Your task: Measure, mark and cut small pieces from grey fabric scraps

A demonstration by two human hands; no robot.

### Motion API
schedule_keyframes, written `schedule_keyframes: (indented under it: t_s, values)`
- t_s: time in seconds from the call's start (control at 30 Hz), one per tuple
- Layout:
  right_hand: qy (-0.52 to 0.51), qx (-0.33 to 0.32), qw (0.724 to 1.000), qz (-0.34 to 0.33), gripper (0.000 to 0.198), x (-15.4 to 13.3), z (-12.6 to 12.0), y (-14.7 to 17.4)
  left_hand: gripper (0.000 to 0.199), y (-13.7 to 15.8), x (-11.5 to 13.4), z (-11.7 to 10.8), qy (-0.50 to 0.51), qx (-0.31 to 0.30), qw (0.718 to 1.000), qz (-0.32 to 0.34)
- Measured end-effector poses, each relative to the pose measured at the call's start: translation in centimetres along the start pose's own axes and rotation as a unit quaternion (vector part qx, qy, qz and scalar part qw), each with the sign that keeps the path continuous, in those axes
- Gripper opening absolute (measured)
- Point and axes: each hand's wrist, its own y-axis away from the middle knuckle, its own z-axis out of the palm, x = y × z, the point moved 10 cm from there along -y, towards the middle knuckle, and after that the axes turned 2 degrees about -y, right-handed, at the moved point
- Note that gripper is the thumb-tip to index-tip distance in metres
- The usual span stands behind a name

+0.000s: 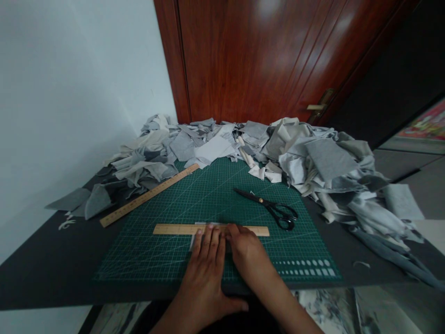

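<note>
Hands, two: left hand (206,269), flat, fingers extended onto wooden ruler (174,229); right hand (247,253), curled at same ruler, grip cannot be told. Ruler laid across pale piece (192,241), on green cutting mat (153,260); black scissors (261,200) near.

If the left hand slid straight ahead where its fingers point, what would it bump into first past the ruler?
Past the near ruler, the left hand would probably meet the heap of scraps at the far end of the green mat. The scissors lie further right, though their tip might get brushed.
</note>
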Motion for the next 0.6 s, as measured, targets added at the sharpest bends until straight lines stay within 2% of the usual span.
schedule_keyframes:
  t_s: [0.2,0.6]
  values:
    - [0.013,0.001,1.0,-0.003,0.024,-0.06,0.47,0.01,0.144,-0.02,-0.04,-0.11,0.006,0.005,1.0,-0.004]
    - [0.015,-0.005,1.0,-0.013,0.023,-0.19,0.46,-0.04,0.148,0.16,-0.15,0.28,0.008,0.002,1.0,-0.006]
